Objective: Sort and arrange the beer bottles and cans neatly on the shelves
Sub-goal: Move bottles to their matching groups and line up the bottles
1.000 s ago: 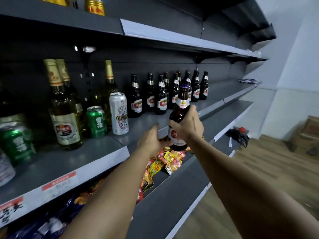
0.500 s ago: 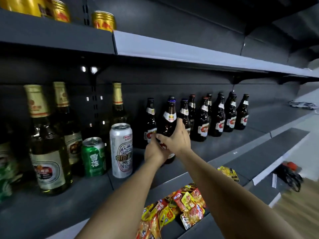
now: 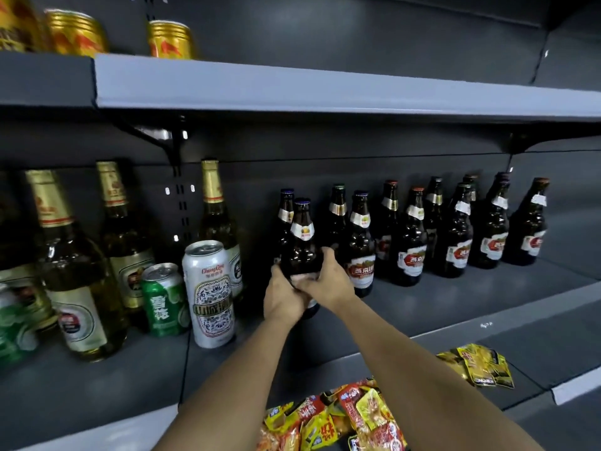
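- Both hands wrapped round one dark brown bottle [image 3: 301, 252], upright on the middle shelf [image 3: 455, 297], base seemingly down on the shelf surface but hidden behind the hands, so can't tell for sure.
- Left hand [image 3: 282, 296] curled round the lower left side of the body, right hand [image 3: 328, 281] curled round the right side with the thumb up along the glass. Fingers of both meeting across the front label, so a tight two-handed grip low on the bottle, neck and blue cap sticking up clear above.
- Sits at the left end of the row of dark bottles [image 3: 455, 236], just in front of another blue-capped one and just left of a labelled one.
- To the left: tall white can [image 3: 209, 294], near but not touching, then a shorter green can [image 3: 164, 299] and three gold-foil green bottles [image 3: 73, 265] behind.
- Gold cans [image 3: 170, 40] up on the top shelf [image 3: 325, 89].
- Snack packets [image 3: 351, 418] heaped on the lower shelf under the forearms.
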Action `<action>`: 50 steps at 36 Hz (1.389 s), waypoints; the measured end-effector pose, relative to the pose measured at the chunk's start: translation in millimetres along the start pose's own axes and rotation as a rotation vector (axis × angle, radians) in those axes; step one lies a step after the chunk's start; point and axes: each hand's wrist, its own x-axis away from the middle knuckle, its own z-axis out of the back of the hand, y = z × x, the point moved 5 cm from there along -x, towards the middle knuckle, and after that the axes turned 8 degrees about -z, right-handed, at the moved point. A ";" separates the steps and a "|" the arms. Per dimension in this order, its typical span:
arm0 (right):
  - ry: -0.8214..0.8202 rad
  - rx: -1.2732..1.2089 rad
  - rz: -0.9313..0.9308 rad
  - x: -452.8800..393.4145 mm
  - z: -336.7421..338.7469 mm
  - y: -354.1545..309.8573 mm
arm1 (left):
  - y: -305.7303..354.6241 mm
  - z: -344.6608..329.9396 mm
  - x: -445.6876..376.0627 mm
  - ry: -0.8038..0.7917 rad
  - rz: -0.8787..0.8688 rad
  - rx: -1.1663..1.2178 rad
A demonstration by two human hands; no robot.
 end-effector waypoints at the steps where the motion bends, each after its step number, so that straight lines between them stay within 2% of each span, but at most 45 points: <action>1: -0.011 -0.006 0.014 -1.0 0.3 1.7 | 0.0 -1.2 -0.6 -0.018 -0.017 0.010; 4: -0.024 0.000 0.051 -1.0 -0.3 5.6 | -1.8 -2.5 2.6 -0.057 -0.061 0.022; 9: -0.003 -0.004 0.097 4.0 -3.0 10.6 | -3.5 -3.4 8.5 -0.003 -0.084 -0.132; 12: -0.045 -0.005 0.068 10.0 -11.3 24.5 | -3.4 -1.5 13.2 0.028 -0.095 -0.169; 19: -0.103 -0.008 0.030 24.6 -23.3 48.4 | -18.3 6.5 42.5 -0.019 -0.064 -0.364; 21: -0.054 -0.009 0.032 26.8 -19.4 47.5 | -15.0 15.5 49.0 0.062 -0.072 -0.379; 23: 0.086 -0.003 0.071 32.2 -8.4 41.3 | -6.7 29.0 54.9 0.186 -0.104 -0.381; 26: 0.347 0.075 0.238 48.8 7.9 23.2 | 7.6 51.0 68.0 0.362 -0.204 -0.395; 28: 0.435 0.117 0.353 61.5 7.4 9.2 | 14.1 67.5 77.9 0.487 -0.283 -0.422; 31: 0.412 0.119 0.475 77.3 -9.9 -14.6 | 14.1 95.0 87.5 0.641 -0.292 -0.428; 33: 0.315 0.075 0.516 85.2 -27.7 -30.5 | 8.9 112.5 89.1 0.703 -0.257 -0.420; 35: 0.167 0.068 0.477 90.2 -50.4 -43.8 | 0.1 128.3 87.6 0.728 -0.200 -0.390; 38: -0.031 0.038 0.320 93.1 -85.5 -57.3 | -16.7 145.6 83.7 0.701 -0.113 -0.342; 42: -0.145 -0.060 0.133 87.7 -115.9 -73.9 | -38.1 158.0 78.2 0.574 -0.091 -0.310; 46: -0.131 -0.070 -0.032 77.7 -131.8 -78.2 | -57.7 166.7 66.9 0.396 -0.076 -0.268; 50: -0.011 0.002 -0.051 83.0 -133.6 -83.4 | -67.3 170.5 58.5 0.249 -0.091 -0.253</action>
